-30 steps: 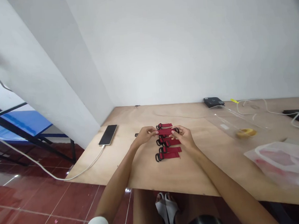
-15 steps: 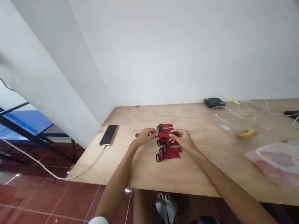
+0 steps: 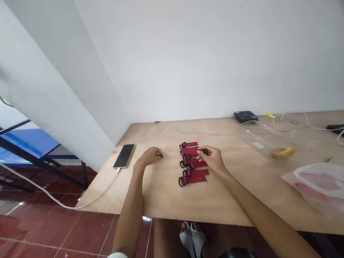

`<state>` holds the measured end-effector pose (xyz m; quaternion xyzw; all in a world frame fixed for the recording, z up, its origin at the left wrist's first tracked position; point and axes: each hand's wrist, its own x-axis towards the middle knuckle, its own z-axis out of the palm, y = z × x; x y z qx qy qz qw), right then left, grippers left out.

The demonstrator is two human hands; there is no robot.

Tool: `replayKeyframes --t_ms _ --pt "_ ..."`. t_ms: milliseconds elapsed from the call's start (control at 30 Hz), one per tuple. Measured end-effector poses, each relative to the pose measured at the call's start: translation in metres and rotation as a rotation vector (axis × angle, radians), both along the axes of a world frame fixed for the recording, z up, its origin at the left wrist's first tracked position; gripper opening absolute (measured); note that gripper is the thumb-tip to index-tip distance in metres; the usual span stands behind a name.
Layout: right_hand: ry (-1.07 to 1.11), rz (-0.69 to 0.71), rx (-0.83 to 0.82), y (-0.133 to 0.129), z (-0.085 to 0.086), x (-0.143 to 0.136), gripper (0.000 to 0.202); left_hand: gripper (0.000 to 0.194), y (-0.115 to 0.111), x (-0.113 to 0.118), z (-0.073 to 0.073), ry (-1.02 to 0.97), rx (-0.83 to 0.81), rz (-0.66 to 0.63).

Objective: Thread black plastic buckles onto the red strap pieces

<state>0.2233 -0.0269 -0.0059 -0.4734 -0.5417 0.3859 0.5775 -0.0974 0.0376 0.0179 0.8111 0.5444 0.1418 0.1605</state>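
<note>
Fingers [image 3: 201,155] of the right hand [image 3: 214,159]: pinching the strap [image 3: 189,151] at its right end, beside a black fitting [image 3: 206,151]
Fingers of the left hand [image 3: 147,157]: drawn together at a small buckle [image 3: 161,156]; whether they grip it or only touch it cannot be told
Right pinch, as judged: best firm but light, so the strap lies flat and does not twist or sag
Left pick-up, as judged: buckle best taken by its outer sides, thumb against forefinger, and squared up to the free end of the strap
Strap's place: over the laid straps [image 3: 198,179], toward the far edge of the table [image 3: 164,192] and well in from its left edge; contact beneath cannot be told
Strap's long axis: sideways, roughly along the far edge, free end toward the left edge
Laid straps: about parallel to it, ranked from far edge toward near edge, black rings [image 3: 182,181] to the left, tails to the right
</note>
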Motion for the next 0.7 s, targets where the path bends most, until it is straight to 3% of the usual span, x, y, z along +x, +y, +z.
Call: replayKeyframes --t_ms 233,400,700 --pt "-0.007 0.007 0.010 -0.002 0.003 -0.001 0.042 0.021 -0.001 0.018 0.001 -0.081 0.043 0.012" --pt "-0.002 0.016 0.006 -0.003 0.003 -0.001 0.041 0.028 -0.001 0.025 -0.006 -0.119 0.024 0.029" --pt "0.006 0.008 0.004 -0.003 0.003 -0.002 0.043 0.020 0.004 0.029 -0.013 -0.066 0.054 -0.006"
